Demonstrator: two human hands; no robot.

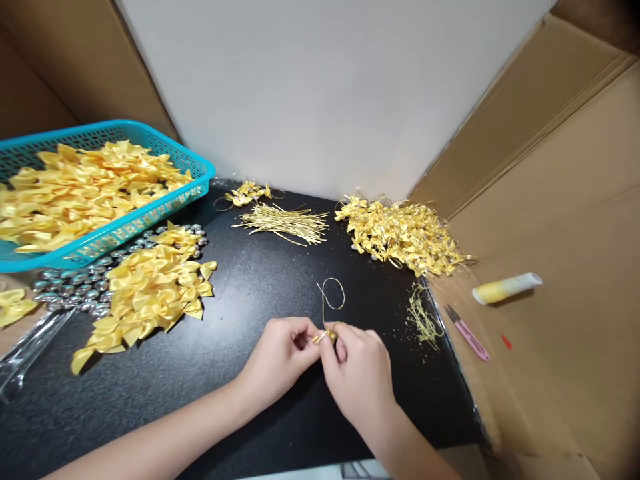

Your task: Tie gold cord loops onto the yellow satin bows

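Two hands in play, both occupied, low over the middle of the black tabletop (260,287), toward its near edge. My left hand (283,347) is pinching the small gold piece (326,336) between thumb and fingertips; my right hand (360,367) is gripping the same piece from the other side, partly covering it, so exact finger contact I'm not able to tell. Thin gold cord (323,315) is rising from the piece and curling into a loop beyond my fingers.

Far edge, by the white wall (320,87): a bundle of cut cords (285,223) is lying about mid-edge, with a small cluster of corded bows (247,192) sitting just behind it. A bigger heap of corded bows (405,233) is filling the far-right corner.

Far-left corner: the teal basket (207,171) is holding a load of plain yellow bows (90,187). Silver beads (75,288) are lying along its near side, and a loose pile of yellow bows (150,287) is partly covering them.

Right edge: cord scraps (424,317) are lying just inside it. Past that edge, pink-handled snips (470,337) and a white-and-yellow tube (506,289) are resting on brown cardboard (560,373).
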